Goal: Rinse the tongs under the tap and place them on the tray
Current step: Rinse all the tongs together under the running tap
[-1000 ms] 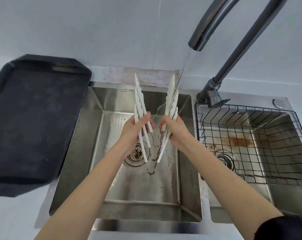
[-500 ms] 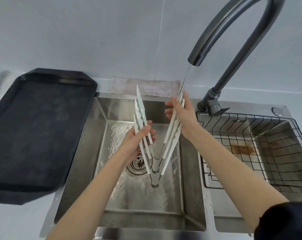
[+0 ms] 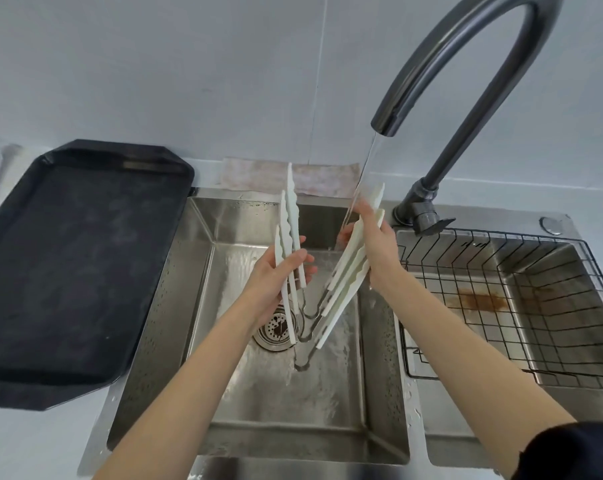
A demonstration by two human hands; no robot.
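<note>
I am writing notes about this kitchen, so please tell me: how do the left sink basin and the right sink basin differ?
The left sink basin gets the running water from the tap; the right sink basin gets none. The right sink basin holds a black wire basket, while the left sink basin has none. The right sink basin shows a brown stain; the left sink basin shows no stain. Both are steel and rectangular.

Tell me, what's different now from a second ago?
The right hand slid up its tong arms toward the tips, into the water stream. The left hand still grips the other arms of the tongs over the sink. The tray stays empty.
</note>
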